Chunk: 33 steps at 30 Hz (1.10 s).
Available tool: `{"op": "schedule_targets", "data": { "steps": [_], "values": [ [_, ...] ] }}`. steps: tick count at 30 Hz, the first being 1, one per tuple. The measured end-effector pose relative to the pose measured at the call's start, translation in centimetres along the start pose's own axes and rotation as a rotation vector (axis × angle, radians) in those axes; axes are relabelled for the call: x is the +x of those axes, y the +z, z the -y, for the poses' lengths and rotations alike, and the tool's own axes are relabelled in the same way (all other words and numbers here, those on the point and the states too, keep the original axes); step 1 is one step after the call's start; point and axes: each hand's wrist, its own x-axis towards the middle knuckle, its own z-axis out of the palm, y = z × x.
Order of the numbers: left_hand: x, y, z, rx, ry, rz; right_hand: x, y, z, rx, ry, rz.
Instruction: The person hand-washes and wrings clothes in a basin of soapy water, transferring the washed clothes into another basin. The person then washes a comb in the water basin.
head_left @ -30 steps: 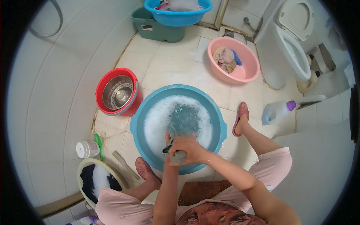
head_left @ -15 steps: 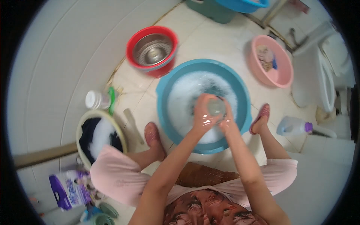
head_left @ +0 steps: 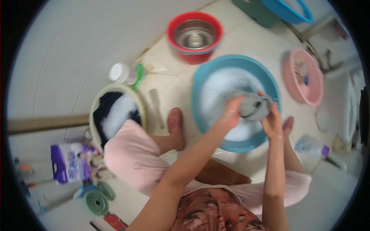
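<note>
A wet grey cloth item with dark marks (head_left: 255, 107) is held over a large blue basin (head_left: 197, 111) of foamy water (head_left: 219, 88). My left hand (head_left: 232, 111) grips its left side, and its fingertips are partly hidden behind the wrist and cloth. On the other side, my right hand (head_left: 273, 122) has its fingers wrapped round the cloth's edge. The exact kind of garment is not clear. Part of the cloth hangs just above the suds near the basin's right half.
A red bucket with a metal spinner basket (head_left: 194, 57) stands beyond the basin. A pink basin with cloths (head_left: 316, 90) is at right. At left are a cream tub of dark, sudsy clothes (head_left: 93, 115), a white jar (head_left: 120, 73) and a purple-white bag (head_left: 59, 163).
The view has swung, so the basin sits farther right. The grey cloth, earlier bunched between both hands, is now lifted and more spread, with my hands farther apart.
</note>
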Motion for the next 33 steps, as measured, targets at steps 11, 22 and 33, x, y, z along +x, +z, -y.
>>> {"op": "schedule_targets", "data": {
  "steps": [11, 22, 33],
  "values": [
    [-3.6, 5.8, 0.6, 0.013, 0.240, -0.410, -0.5, 0.6, -2.2, 0.357, -0.072, -0.443],
    [-5.9, 10.1, -2.8, 1.340, 1.332, 0.730, -1.2, 2.5, 4.5, -0.086, 0.448, -0.310],
    [-0.7, 8.7, -2.5, 1.448, 1.088, 1.411, 4.4, 3.1, 5.1, -0.486, 0.611, 0.057]
  ]
}}
